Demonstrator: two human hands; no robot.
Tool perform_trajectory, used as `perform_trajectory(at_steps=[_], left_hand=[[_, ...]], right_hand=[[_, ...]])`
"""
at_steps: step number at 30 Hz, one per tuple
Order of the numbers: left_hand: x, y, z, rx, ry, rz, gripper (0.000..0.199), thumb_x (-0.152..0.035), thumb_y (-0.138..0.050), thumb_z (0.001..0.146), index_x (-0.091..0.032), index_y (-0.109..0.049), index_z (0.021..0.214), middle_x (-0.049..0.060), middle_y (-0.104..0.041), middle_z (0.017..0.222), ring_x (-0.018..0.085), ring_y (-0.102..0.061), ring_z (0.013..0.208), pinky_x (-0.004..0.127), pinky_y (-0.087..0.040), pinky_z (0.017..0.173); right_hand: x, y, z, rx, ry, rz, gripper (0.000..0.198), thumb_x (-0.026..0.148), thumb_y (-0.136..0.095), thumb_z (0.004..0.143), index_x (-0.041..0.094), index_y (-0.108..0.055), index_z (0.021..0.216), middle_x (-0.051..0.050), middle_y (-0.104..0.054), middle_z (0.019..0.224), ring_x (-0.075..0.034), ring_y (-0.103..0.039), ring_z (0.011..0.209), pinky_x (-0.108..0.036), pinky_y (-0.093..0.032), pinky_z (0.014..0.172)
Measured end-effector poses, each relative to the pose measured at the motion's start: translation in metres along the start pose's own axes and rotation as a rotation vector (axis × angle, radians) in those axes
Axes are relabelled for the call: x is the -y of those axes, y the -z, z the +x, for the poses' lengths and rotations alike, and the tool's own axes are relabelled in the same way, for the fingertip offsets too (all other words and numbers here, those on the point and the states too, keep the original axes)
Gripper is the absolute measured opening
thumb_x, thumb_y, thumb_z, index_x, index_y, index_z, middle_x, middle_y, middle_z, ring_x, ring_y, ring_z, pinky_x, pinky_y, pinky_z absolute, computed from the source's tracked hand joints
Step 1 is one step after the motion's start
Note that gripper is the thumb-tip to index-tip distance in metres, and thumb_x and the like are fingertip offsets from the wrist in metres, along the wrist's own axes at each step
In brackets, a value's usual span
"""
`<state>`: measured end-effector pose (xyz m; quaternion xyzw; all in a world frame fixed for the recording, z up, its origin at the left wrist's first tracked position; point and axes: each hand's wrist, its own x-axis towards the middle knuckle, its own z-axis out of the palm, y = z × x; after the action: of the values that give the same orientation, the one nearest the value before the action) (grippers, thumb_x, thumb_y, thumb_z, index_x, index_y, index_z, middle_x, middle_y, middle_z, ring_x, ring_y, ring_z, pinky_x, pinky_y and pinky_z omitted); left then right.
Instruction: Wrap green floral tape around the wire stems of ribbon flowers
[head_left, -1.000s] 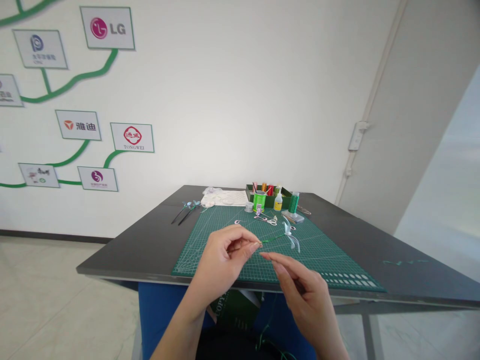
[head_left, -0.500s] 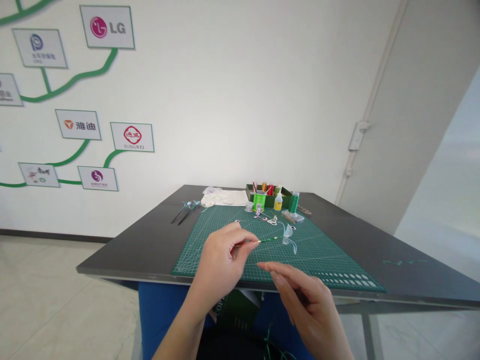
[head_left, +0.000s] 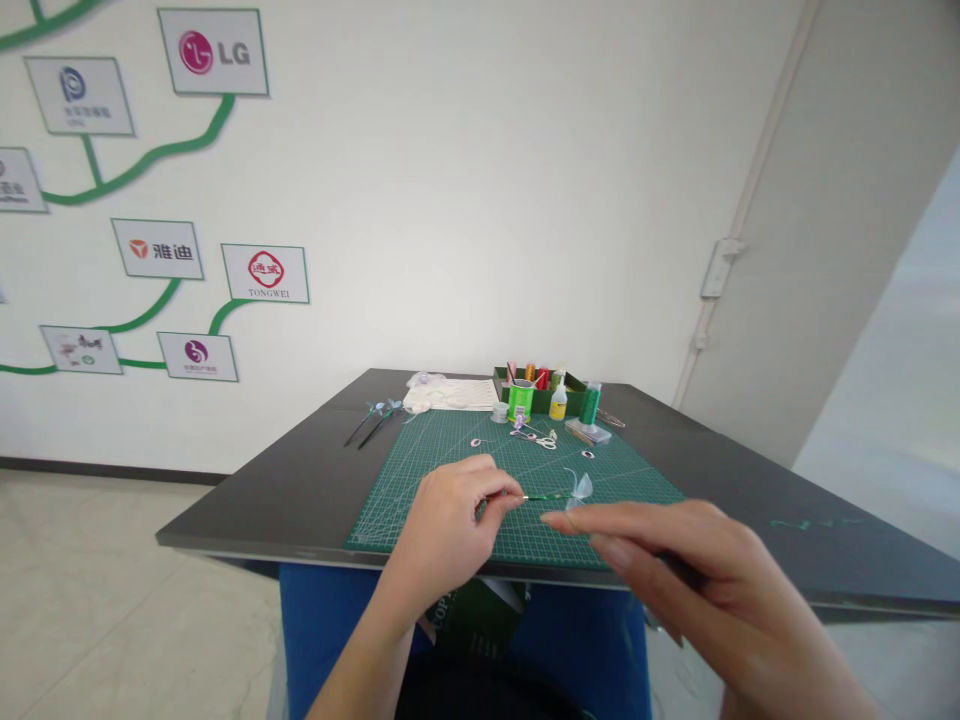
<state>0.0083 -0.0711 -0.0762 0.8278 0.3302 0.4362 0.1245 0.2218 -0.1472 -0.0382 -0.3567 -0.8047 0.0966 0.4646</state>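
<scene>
My left hand (head_left: 457, 515) pinches a thin hairpin-like stick between thumb and fingers, holding it level above the cutting mat. Green thread (head_left: 551, 497) wraps the part that sticks out to the right. At its far tip is a pale blue, sheer butterfly-shaped ornament (head_left: 580, 488) with curling strands. My right hand (head_left: 690, 570) is just below and right of the ornament, index finger stretched out and thumb pressed against its side. A faint, blurred green thread hangs below this hand; the strand between the fingertips is too fine to see clearly.
The green cutting mat (head_left: 420, 470) lies on a dark table (head_left: 277, 490). Toward the back are scissors (head_left: 546, 443), a glue bottle (head_left: 558, 402), a green thread spool (head_left: 590, 403), a lime-green cup (head_left: 520, 402) and a box of spools (head_left: 574, 385). Two finished-looking blue hairpins (head_left: 379, 425) lie left.
My right hand has moved right and up, from below the stick to beside the ornament. My left hand has stayed nearly in place, keeping its pinch; the ornament has turned and shifted slightly right.
</scene>
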Motion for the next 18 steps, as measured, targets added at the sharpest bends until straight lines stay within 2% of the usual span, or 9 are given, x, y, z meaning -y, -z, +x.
perform_trajectory(at_steps=[4, 8, 10, 13, 18], left_hand=[[-0.001, 0.000, -0.001, 0.018, -0.018, -0.001, 0.021, -0.011, -0.067, 0.100, -0.020, -0.079, 0.085, 0.001, -0.069, 0.078, 0.015, -0.057, 0.068, 0.028, -0.035, 0.063], [-0.003, 0.000, -0.002, 0.035, -0.049, -0.017, 0.021, -0.012, -0.067, 0.100, -0.020, -0.078, 0.085, 0.001, -0.068, 0.078, 0.015, -0.057, 0.068, 0.028, -0.036, 0.064], [-0.003, 0.001, -0.003, 0.034, -0.072, -0.039, 0.021, -0.013, -0.067, 0.101, -0.019, -0.078, 0.085, 0.001, -0.068, 0.078, 0.015, -0.058, 0.068, 0.027, -0.037, 0.065], [-0.004, 0.002, -0.004, 0.023, -0.094, -0.080, 0.021, -0.013, -0.066, 0.101, -0.019, -0.079, 0.085, 0.002, -0.068, 0.078, 0.015, -0.058, 0.069, 0.027, -0.038, 0.066], [-0.005, 0.005, -0.006, -0.054, -0.110, -0.123, 0.022, -0.017, -0.065, 0.103, -0.018, -0.080, 0.087, 0.002, -0.067, 0.076, 0.015, -0.058, 0.067, 0.027, -0.039, 0.064]], right_hand=[[-0.001, 0.022, 0.041, 0.072, -0.007, 0.019, 0.031, 0.043, -0.064, 0.102, 0.029, -0.092, 0.106, -0.002, -0.067, 0.058, -0.012, -0.043, 0.044, -0.025, -0.032, 0.041], [-0.014, 0.031, 0.075, 0.205, -0.105, 0.115, 0.039, 0.051, -0.066, 0.098, 0.024, -0.089, 0.117, 0.006, -0.039, 0.046, -0.010, -0.026, 0.043, -0.025, -0.018, 0.040], [-0.022, 0.033, 0.089, 0.252, -0.125, 0.161, 0.041, 0.051, -0.068, 0.096, 0.022, -0.088, 0.117, 0.008, -0.032, 0.046, -0.009, -0.026, 0.043, -0.025, -0.018, 0.041], [-0.039, 0.032, 0.104, 0.291, -0.138, 0.187, 0.041, 0.048, -0.070, 0.095, 0.019, -0.087, 0.119, 0.009, -0.034, 0.048, -0.009, -0.030, 0.044, -0.024, -0.019, 0.042], [-0.081, 0.013, 0.105, 0.364, -0.217, 0.203, 0.040, 0.040, -0.068, 0.096, 0.017, -0.084, 0.124, 0.010, -0.034, 0.047, -0.008, -0.028, 0.043, -0.021, -0.017, 0.042]])
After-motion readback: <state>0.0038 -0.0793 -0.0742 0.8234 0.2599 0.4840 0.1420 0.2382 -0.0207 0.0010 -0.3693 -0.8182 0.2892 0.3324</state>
